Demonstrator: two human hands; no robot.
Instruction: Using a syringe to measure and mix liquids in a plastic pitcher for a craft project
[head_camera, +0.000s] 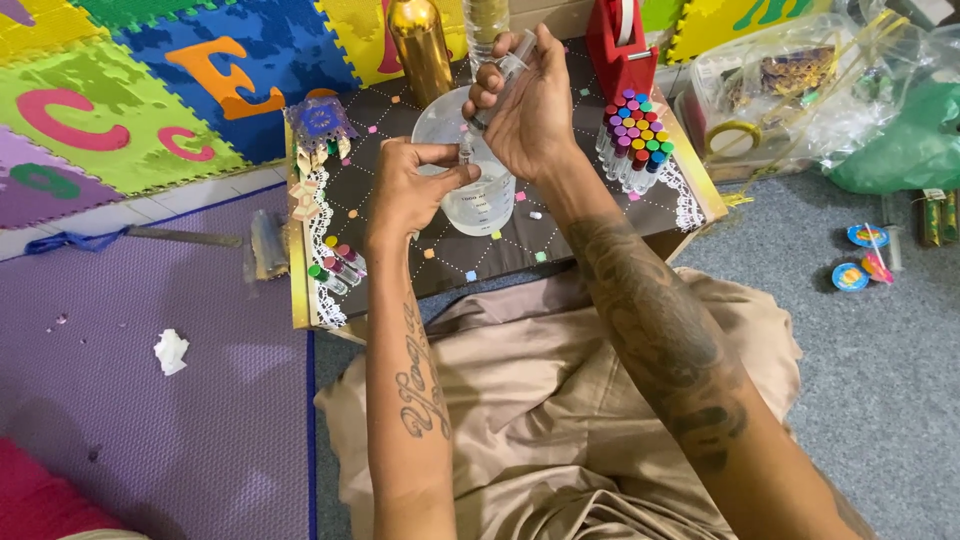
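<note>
Fingers of the right hand (530, 110) are closed on a clear syringe (498, 92) above the beaker (470, 190), left-hand fingers (440, 165) pinched at its tip; capped vials (635, 140) are racked beside the beaker, on the desk (580, 225).

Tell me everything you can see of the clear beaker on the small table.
The beaker is clear, plastic or glass by its look, round with a wide open mouth, and it stands upright on the dark dotted tabletop. A clear liquid seems to fill its lower part. The left hand pinches something small at its rim; the right hand holds a small clear vial tilted above its mouth. Both hands hide much of it.
</note>
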